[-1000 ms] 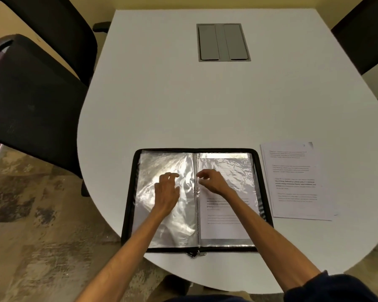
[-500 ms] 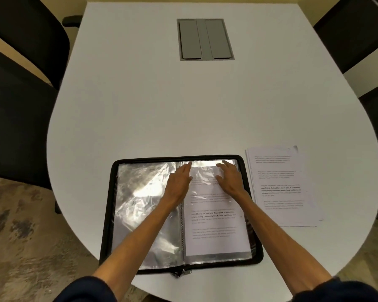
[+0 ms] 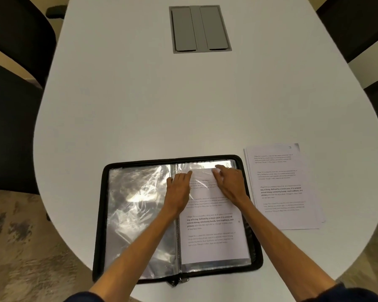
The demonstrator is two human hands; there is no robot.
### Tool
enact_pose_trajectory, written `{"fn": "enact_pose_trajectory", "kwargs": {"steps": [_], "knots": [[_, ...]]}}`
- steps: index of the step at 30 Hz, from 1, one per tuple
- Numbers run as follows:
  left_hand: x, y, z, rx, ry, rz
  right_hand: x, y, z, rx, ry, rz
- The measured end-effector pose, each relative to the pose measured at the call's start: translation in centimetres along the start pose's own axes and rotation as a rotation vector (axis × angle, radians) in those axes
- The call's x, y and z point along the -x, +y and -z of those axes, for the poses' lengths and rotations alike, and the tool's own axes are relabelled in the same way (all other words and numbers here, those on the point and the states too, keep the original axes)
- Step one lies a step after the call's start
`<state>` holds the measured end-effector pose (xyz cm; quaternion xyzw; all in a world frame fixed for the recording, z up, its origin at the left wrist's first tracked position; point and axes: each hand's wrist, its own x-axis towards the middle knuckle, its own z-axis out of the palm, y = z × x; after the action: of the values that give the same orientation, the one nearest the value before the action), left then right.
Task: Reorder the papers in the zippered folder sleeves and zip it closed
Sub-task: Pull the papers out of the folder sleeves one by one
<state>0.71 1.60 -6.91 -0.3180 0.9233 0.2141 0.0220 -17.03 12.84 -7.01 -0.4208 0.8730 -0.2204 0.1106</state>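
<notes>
Paper (image 3: 214, 236) under seemingly flat hands (image 3: 177, 191) (image 3: 230, 186)

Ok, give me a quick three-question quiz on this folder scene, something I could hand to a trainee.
1. True or false: the zippered folder is zipped shut.
2. Where does the loose stack of papers lie? A left of the folder; B right of the folder; C inside the folder.
3. Fill in: the printed sheet inside the folder sits in its ___ half.
Key: 1 false; 2 B; 3 right.
</notes>
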Motion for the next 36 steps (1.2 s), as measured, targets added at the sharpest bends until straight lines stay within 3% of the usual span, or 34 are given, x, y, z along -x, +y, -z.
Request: {"fn": "enact_pose_trajectory", "kwargs": {"steps": [7, 15, 22, 27, 32, 36], "knots": [[0.0, 0.0, 0.0, 0.008, -0.030, 0.005, -2.0, -0.2, 0.3, 0.117, -0.239, -0.081], [-0.2, 0.1, 0.7, 0.047, 0.016, 0.015, -3.3, -0.6, 0.2, 0.266, -0.225, -0.079], [-2.3, -0.1, 3.0, 0.444, 0.239, 0.270, -4.5, -1.8, 2.3, 0.235, 0.049, -0.047], [-5.6, -0.3, 5.3, 0.839, 0.151, 0.478, -6.5, -3.5, 4.0, 0.235, 0.225, 0.024], [-7.5, -1.3, 6.0, 1.085, 0.052, 0.396, -8.0, -5.3, 5.6, 0.185, 0.300, 0.123], [-8.0, -1.4, 6.3, 1.239, 0.171, 0.413, -8.4, -6.1, 6.9, 0.093, 0.408, 0.127]]}}
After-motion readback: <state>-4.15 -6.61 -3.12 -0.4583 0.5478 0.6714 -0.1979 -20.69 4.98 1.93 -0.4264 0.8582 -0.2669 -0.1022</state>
